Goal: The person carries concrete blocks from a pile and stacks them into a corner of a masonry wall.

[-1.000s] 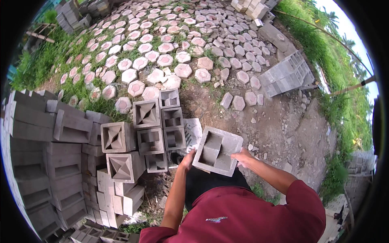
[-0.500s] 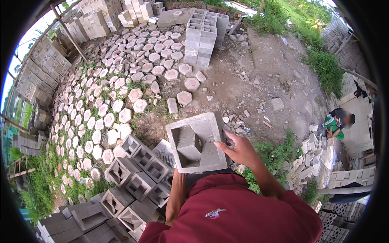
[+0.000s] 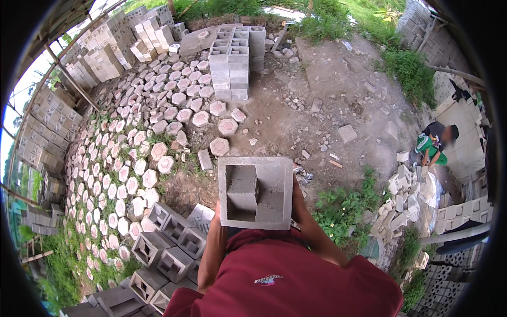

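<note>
Since the earlier frame we have turned away from the stack of hollow blocks (image 3: 169,248), which now sits below and to the left of our fingers, and the grey concrete block (image 3: 256,191) we carry has come up square against our chest, its two open cells facing the camera. We judge this to be the carrying step: the block is lifted clear of the stack and is being borne across the yard. Our right hand (image 3: 297,203) presses flat against the block's right side, fingers closed on its edge; our left hand (image 3: 217,211) is mostly hidden behind the left side, so we cannot tell how its fingers lie, only that it bears on the block. Beyond our fingers lies bare earth, then hexagonal pavers (image 3: 158,132) to the left and a tall pile of grey blocks (image 3: 232,63) farther ahead. Another person (image 3: 435,143) crouches well off to the right. Next, we judge, comes a steady grip, level carrying, and a clear spot for setting it down.
</note>
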`<action>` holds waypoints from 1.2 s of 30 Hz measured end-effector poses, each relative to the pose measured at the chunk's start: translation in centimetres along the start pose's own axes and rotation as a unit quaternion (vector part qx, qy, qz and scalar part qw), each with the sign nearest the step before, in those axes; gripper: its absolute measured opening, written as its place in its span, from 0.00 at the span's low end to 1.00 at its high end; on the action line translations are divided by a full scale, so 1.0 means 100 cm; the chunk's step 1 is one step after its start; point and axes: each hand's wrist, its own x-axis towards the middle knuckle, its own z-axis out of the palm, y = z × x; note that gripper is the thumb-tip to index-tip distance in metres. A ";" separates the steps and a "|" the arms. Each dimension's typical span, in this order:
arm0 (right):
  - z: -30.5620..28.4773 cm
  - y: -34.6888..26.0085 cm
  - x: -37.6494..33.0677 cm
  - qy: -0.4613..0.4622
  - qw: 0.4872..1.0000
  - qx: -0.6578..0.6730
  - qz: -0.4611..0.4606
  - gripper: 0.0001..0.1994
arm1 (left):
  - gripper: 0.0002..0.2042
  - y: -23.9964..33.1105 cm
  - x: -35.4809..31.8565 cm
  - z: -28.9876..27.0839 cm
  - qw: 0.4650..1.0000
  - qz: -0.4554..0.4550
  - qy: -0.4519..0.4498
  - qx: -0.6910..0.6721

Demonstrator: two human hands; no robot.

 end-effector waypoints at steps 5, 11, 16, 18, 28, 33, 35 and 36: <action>0.000 -0.025 0.031 0.012 0.999 0.041 0.004 0.35 | 0.28 0.018 0.057 -0.005 0.999 -0.005 0.011 0.037; -0.008 -0.063 0.109 0.023 0.998 0.054 -0.020 0.34 | 0.28 0.048 0.143 0.041 0.995 -0.006 -0.069 0.075; 0.005 -0.096 0.204 0.039 0.994 0.058 -0.079 0.33 | 0.28 0.099 0.253 0.070 0.996 -0.043 -0.076 0.004; 0.015 -0.107 0.249 0.056 0.992 0.060 -0.091 0.34 | 0.28 0.134 0.306 0.063 0.994 -0.041 -0.087 0.051; 0.020 -0.200 0.395 0.125 0.985 0.111 -0.040 0.30 | 0.21 0.214 0.429 0.196 0.971 -0.061 -0.027 0.229; 0.008 -0.252 0.487 0.109 0.993 0.038 -0.023 0.37 | 0.23 0.236 0.515 0.233 0.985 -0.075 -0.039 0.153; 0.002 -0.274 0.525 0.095 0.995 0.027 -0.028 0.37 | 0.24 0.238 0.550 0.242 0.990 -0.048 -0.049 0.123; 0.003 -0.291 0.543 0.084 0.995 0.045 -0.002 0.37 | 0.24 0.239 0.574 0.241 0.991 -0.039 -0.045 0.120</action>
